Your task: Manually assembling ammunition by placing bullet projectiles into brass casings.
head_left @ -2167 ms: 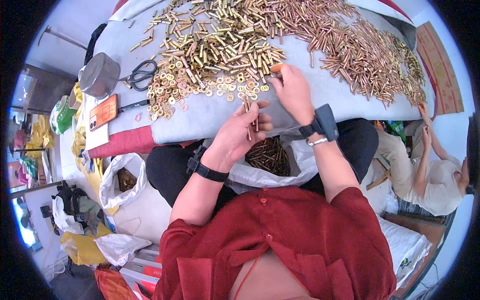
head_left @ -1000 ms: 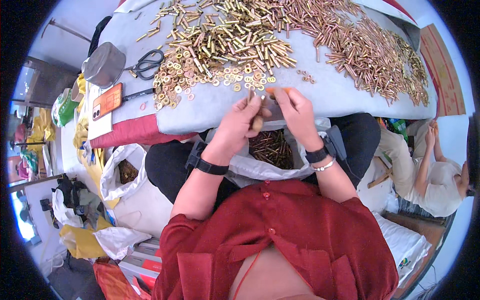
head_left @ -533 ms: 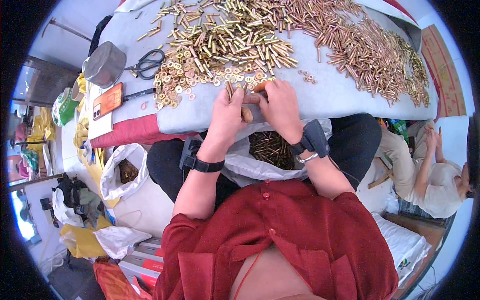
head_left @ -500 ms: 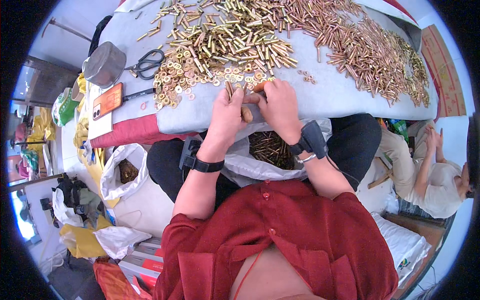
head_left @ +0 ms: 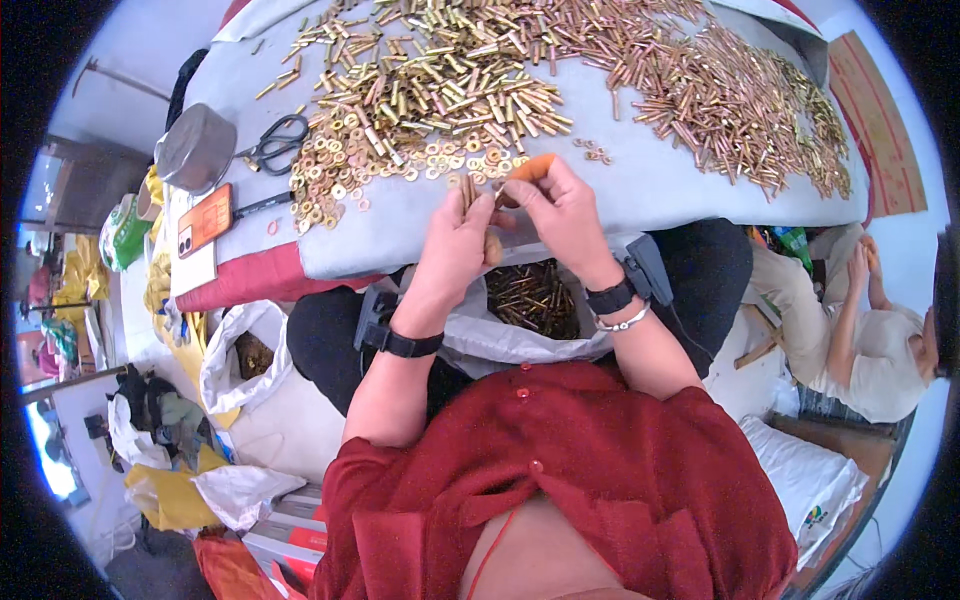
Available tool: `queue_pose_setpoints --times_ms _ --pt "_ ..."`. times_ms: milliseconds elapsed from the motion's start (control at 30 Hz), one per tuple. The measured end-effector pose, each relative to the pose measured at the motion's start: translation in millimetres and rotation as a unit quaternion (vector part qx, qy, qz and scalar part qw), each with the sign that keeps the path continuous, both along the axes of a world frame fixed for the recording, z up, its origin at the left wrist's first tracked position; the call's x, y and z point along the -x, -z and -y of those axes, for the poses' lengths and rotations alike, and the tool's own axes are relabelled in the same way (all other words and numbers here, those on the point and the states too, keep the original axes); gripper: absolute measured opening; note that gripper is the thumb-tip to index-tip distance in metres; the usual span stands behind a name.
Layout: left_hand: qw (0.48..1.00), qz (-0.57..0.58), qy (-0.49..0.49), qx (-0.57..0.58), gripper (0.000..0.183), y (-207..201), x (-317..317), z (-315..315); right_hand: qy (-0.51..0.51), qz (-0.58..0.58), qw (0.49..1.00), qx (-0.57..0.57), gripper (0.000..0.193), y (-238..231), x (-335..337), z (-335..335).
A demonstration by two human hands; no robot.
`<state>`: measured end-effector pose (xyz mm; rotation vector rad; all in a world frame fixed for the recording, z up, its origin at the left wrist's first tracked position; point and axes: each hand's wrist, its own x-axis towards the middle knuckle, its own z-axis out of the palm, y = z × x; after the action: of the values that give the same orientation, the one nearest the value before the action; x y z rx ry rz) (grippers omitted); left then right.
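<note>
My left hand is closed, with slim copper-coloured metal rods sticking up between thumb and fingers. Close against it, my right hand bends its fingers in a pinch at the rods' side; what lies between its fingertips is too small to make out. An orange cover wraps one right finger. Both hands hover at the table's near edge, just below a pile of flat brass-coloured washers. Beyond lies a heap of short brass-coloured metal tubes, and to its right spreads a heap of thin copper-coloured rods.
Black-handled scissors, a round metal tin and an orange phone lie at the table's left. Between my legs sits a white sack of metal pieces; another white bag stands left. A person sits at right.
My right hand's fingers have lifted and curled more tightly beside the left hand. The left hand keeps hold of the rods. The whole view has shifted slightly.
</note>
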<state>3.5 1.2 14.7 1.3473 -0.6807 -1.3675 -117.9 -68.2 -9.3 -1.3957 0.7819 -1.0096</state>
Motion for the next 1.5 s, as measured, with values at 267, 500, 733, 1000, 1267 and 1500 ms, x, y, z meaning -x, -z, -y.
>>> queue_pose_setpoints --times_ms 267,500,733,1000,1267,1500 --pt "0.996 -0.076 0.049 0.013 0.016 8.6 2.8 2.2 0.078 -0.172 0.888 0.419 0.013 2.4 18.5 -13.2" --pt "0.999 -0.036 -0.01 -0.001 0.014 14.6 11.8 8.5 0.143 -0.254 0.86 0.419 0.018 -9.1 34.8 31.1" --pt "0.998 -0.064 -0.014 -0.004 0.012 9.7 7.4 13.7 0.107 -0.475 0.763 0.425 0.017 0.3 40.8 74.1" --pt "0.999 -0.019 -0.024 0.009 0.011 11.3 14.5 13.9 0.025 -0.172 0.975 0.136 0.014 -14.3 21.1 9.7" --pt "0.995 0.084 -0.002 0.05 0.011 11.3 14.6 4.7 0.041 -0.168 0.961 0.215 0.017 -13.8 21.4 -7.6" --pt "0.994 0.095 0.002 0.047 0.011 1.8 14.1 0.2 0.049 -0.202 0.913 0.352 0.021 -16.5 20.3 -9.5"
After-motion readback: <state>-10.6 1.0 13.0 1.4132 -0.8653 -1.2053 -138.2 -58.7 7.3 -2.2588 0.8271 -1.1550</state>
